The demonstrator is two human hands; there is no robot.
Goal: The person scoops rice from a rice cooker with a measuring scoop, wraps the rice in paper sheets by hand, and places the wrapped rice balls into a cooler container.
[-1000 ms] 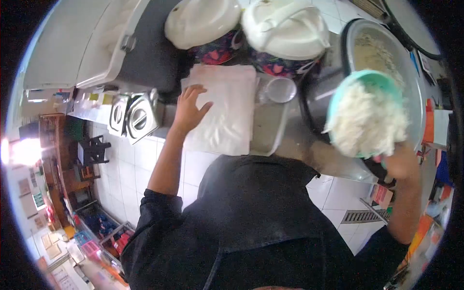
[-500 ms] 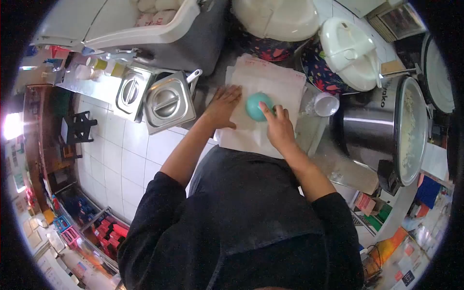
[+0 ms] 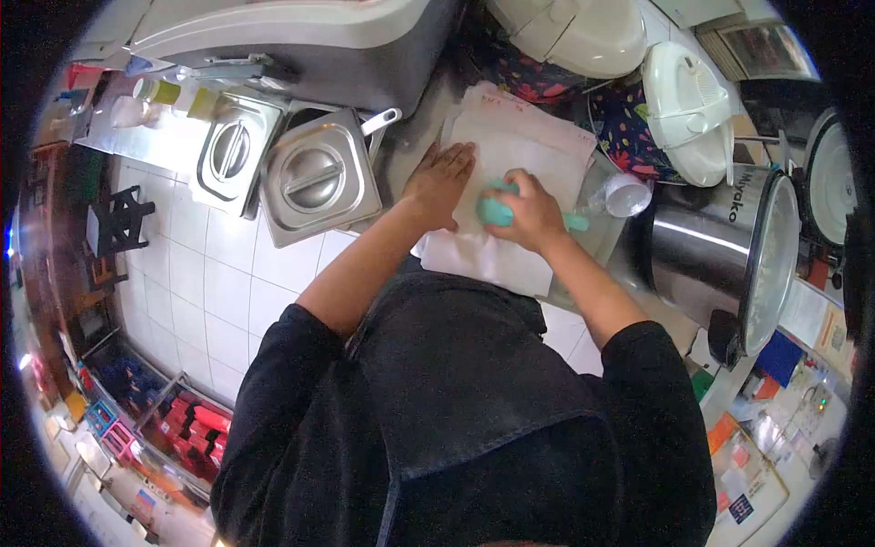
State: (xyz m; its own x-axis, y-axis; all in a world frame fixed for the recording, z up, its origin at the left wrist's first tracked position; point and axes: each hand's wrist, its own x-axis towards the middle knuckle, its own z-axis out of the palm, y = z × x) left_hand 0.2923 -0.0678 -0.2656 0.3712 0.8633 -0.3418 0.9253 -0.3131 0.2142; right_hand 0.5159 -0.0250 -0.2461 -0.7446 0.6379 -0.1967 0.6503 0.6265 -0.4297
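Observation:
A stack of white paper sheets (image 3: pixel 538 137) lies on the metal counter in front of my body. My left hand (image 3: pixel 440 185) rests flat on the left side of the sheets, its fingers spread. Over the middle of the paper, my right hand (image 3: pixel 529 214) is closed round a turquoise scoop (image 3: pixel 495 210), whose handle sticks out to the right beneath my palm. The scoop sits on the top sheet; whether rice is under it is hidden.
Two lidded steel containers (image 3: pixel 319 178) stand at the left, a grey cooler box (image 3: pixel 365 64) behind them. Flowered containers with white lids (image 3: pixel 688 109) are at the back right. A steel rice cooker (image 3: pixel 706 242) and a clear cup (image 3: pixel 627 195) are at the right.
The scoop, heaped with white rice at the right, came over onto the paper and was turned down. My right hand has since shifted its hold from the handle to the bowl.

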